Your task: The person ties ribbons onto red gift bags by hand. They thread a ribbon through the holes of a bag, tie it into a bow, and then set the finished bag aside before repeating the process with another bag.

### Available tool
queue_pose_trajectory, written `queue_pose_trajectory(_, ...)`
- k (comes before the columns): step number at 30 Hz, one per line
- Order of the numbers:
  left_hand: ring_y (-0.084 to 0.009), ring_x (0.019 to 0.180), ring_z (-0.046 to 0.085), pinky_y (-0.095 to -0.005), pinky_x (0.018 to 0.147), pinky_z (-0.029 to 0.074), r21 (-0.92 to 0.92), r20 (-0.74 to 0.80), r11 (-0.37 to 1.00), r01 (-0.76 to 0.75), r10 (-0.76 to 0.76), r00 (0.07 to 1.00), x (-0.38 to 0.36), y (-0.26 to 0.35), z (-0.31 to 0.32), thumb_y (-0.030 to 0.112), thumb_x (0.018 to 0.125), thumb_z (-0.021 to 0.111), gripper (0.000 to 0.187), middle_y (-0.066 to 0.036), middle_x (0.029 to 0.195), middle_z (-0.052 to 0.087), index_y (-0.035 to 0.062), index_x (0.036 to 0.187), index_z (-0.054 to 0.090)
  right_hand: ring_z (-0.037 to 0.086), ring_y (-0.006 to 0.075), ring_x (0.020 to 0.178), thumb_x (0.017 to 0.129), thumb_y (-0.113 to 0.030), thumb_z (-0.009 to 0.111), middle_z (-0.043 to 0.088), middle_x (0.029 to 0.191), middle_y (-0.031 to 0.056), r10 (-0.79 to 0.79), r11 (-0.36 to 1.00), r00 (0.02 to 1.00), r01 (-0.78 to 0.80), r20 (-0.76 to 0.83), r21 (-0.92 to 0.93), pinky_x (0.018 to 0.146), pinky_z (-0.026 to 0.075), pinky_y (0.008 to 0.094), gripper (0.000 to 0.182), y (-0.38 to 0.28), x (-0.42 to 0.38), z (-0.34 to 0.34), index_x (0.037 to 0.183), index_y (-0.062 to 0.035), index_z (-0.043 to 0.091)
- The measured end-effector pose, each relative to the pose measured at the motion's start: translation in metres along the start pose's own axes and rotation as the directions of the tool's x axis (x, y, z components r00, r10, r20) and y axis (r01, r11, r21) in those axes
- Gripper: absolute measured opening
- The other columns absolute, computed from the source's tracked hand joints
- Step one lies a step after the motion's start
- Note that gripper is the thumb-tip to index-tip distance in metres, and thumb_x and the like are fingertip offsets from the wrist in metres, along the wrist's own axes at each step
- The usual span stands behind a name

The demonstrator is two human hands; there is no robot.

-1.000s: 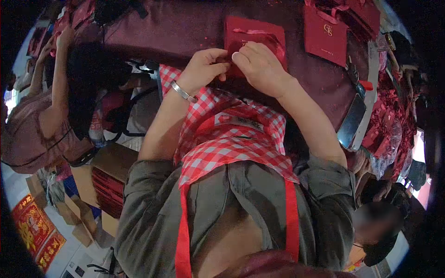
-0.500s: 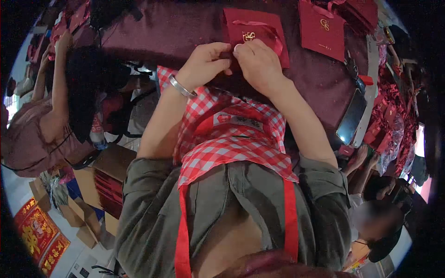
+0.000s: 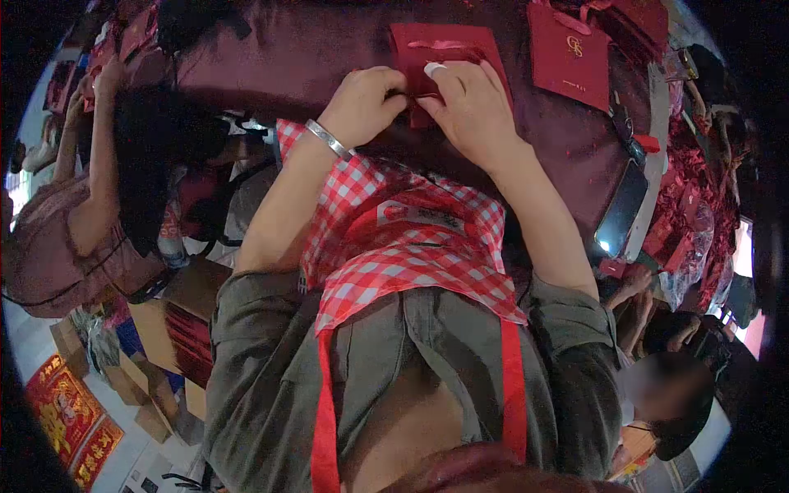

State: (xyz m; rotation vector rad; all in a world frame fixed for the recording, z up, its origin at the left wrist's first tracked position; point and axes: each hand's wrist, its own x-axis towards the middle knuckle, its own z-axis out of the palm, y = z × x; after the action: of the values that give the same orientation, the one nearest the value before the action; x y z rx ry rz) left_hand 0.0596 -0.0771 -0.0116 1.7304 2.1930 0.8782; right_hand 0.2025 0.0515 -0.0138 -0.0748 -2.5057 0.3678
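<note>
A red gift bag [image 3: 452,39] with a pink ribbon lies on the dark red tablecloth, partly covered by my hands. My left hand [image 3: 366,103], with a silver bangle at the wrist, is closed in a pinch at the bag's lower left edge; what it grips is too small to make out. Over the bag's lower part, my right hand [image 3: 470,103] has thumb and fingers pinched on something hidden, its tips close to the left fingertips. A white band shows on one right finger.
Another red bag [image 3: 571,62] with gold letters lies at the upper right. A black phone [image 3: 622,209] rests near the table's right edge. Co-workers' arms show on both sides. Open cardboard boxes [image 3: 152,329] stand on the floor at the left.
My right hand has shifted slightly right and down, and my left hand slightly down. The ribbon on the bag now lies across its upper part, and the gold letters are covered.
</note>
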Motion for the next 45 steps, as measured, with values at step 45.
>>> queue_pose_trajectory(45, -0.0244, 0.085, 0.059, -0.0386, 0.069, 0.049, 0.51, -0.153, 0.86, -0.025, 0.119, 0.981, 0.049, -0.032, -0.022, 0.024, 0.077, 0.061, 0.012, -0.002, 0.087, 0.06, 0.0136, 0.08, 0.064, 0.05, 0.0236, 0.109, 0.074, -0.028, 0.069, 0.055, 0.113, 0.0063, 0.031, 0.969, 0.967, 0.032, 0.251, -0.246, 0.097, 0.031, 0.0561, 0.049, 0.007, -0.004, -0.002, 0.116, -0.0093, 0.051)
